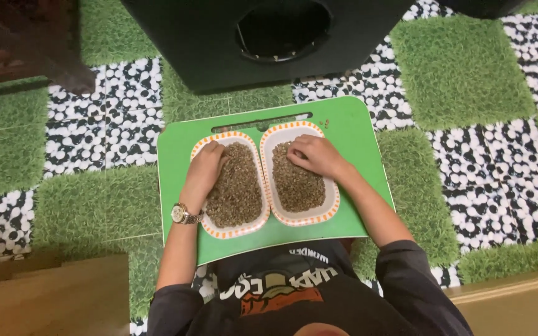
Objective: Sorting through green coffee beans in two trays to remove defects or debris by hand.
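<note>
Two dishes of grain sit mid-frame on the green tray (356,186). Left hand (203,174) lies loose in the left dish (231,231), right hand (312,154) curls fingers into the right dish (309,218), pinching nothing clear. Best to rake slow and shallow so nothing spills.

We see 2 dishes (234,231) (303,218) side by side on lap tray (356,162), w/ speaker box (213,50) behind.

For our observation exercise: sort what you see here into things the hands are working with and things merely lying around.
In use:
left hand in the left dish of brown grains
right hand in the right dish of brown grains
green lap tray under both dishes

Lying about:
black box with round hole
grass-and-pebble floor mats
wooden edge
</note>
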